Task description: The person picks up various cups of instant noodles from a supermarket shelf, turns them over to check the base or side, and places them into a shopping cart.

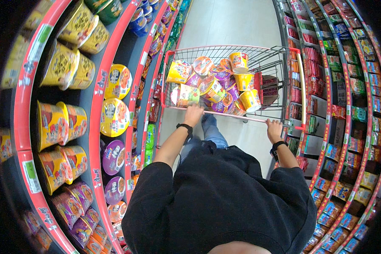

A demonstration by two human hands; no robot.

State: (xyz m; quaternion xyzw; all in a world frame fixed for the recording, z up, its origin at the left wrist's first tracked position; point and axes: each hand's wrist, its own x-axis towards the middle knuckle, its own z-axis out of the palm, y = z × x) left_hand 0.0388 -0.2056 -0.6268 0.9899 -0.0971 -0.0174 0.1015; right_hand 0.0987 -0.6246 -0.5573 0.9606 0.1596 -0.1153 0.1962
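Note:
A wire shopping cart (273,55) with red corner pieces stands sideways before me, across the aisle. My left hand (194,114) grips its near top rail (233,116) towards the left end. Further right, my right hand (274,129) is closed on the same rail near the corner. Inside lie several instant noodle cups in a loose heap. Among them are a yellow cup (250,100), a white-and-green cup (190,95) just beyond my left hand, and a purple cup (220,76). The cart's push handle (301,90) is at the right, apart from both hands.
Close on my left, a shelf with red edging (96,127) bears yellow noodle tubs (52,127) and purple bowls (113,157). Shelves of small packets (331,152) line the right side. Pale floor (231,22) runs on beyond the cart. A dark reddish item (270,90) shows at the cart's right end.

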